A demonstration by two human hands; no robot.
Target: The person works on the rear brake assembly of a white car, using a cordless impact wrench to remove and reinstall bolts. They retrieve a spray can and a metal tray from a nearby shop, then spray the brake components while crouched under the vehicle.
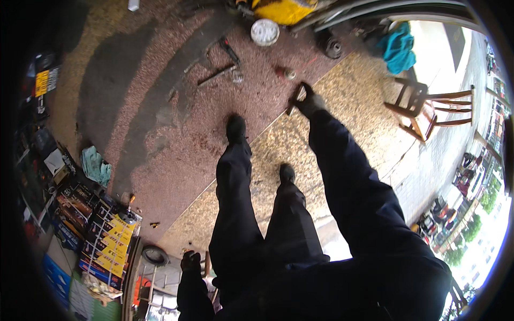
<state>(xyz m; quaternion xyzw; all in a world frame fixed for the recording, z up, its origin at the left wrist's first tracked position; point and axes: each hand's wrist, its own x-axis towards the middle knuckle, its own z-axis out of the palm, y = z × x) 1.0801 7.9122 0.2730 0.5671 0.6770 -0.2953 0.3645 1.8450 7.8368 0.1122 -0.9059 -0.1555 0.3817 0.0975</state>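
Item: person on foot, viewed from above, carrying tools across a workshop floor [176, 123] of speckled red and yellow stone. Right hand [309, 102], gloved, upper centre of the frame, arm stretched forward; fingers closed around a dark, slim tool [293, 100] that hung down from the grip, clear of the floor. Left hand [190, 263], lower left of centre, also gloved; fingers curled about a thin brown handle [206, 264], its kind too small to tell. Step judged: carrying, mid-stride, both shoes on the floor. Next move would call for a steady grip on the tool and a clear spot to set it. Nearby: long metal tools [217, 61] and a white lid [265, 31] at upper centre; wooden chair [425, 109] at right; blue rag [96, 166] at left.
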